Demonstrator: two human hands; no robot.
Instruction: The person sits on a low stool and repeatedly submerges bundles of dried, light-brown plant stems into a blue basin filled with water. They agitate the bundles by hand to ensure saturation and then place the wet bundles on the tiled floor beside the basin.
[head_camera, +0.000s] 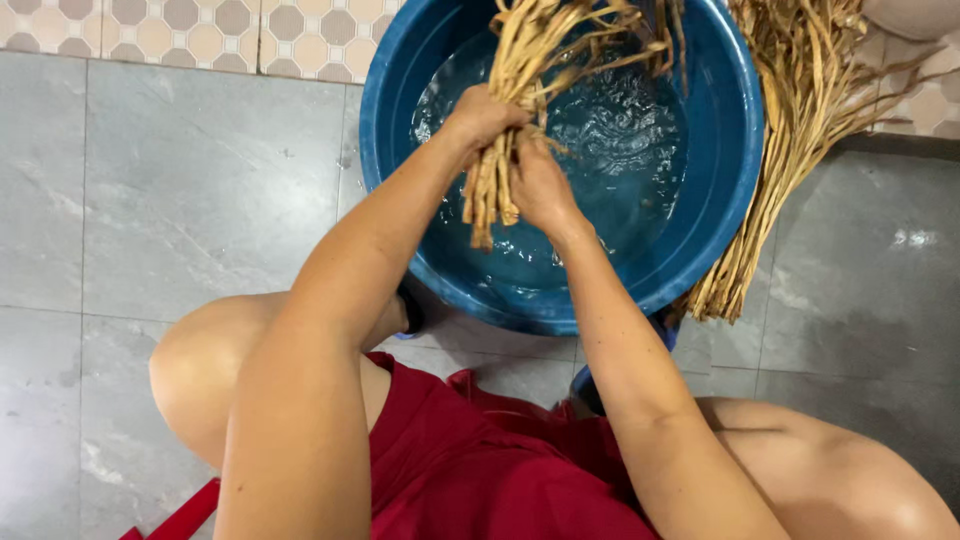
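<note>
Dried reed bundle (500, 150) is gripped tight by both the left hand (487, 115) and right hand (540, 185), fingers closed around its stalks over the water-filled blue basin (735, 190), apparently mid-soak, so next pushing it under needs firm hold.

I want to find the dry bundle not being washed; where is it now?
In the head view, the loose bundle lies on the grey floor at the right, leaning against the blue basin.

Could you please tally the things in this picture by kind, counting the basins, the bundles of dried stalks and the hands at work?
Blue basin: 1
Bundles of dried stalks: 2, one gripped over the water, one lying beside the basin
Hands: 2, left hand, right hand
Total: 5
</note>
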